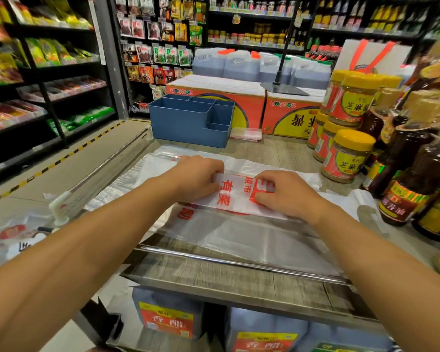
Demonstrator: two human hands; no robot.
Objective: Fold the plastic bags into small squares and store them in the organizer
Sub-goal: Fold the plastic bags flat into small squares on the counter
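Observation:
A white plastic bag with red print lies partly folded on the wooden counter. My left hand pinches the bag's left folded edge with curled fingers. At the right side of the fold, my right hand pinches the bag too. More clear and white plastic bags spread beneath it toward the counter's front. The blue organizer, with several compartments, stands at the back of the counter, apart from both hands.
Yellow-lidded jars and dark oil bottles crowd the right side. Red cartons stand behind the organizer. A small clear box lies beside it. Another printed bag lies on a lower surface at left. Jugs sit below the counter.

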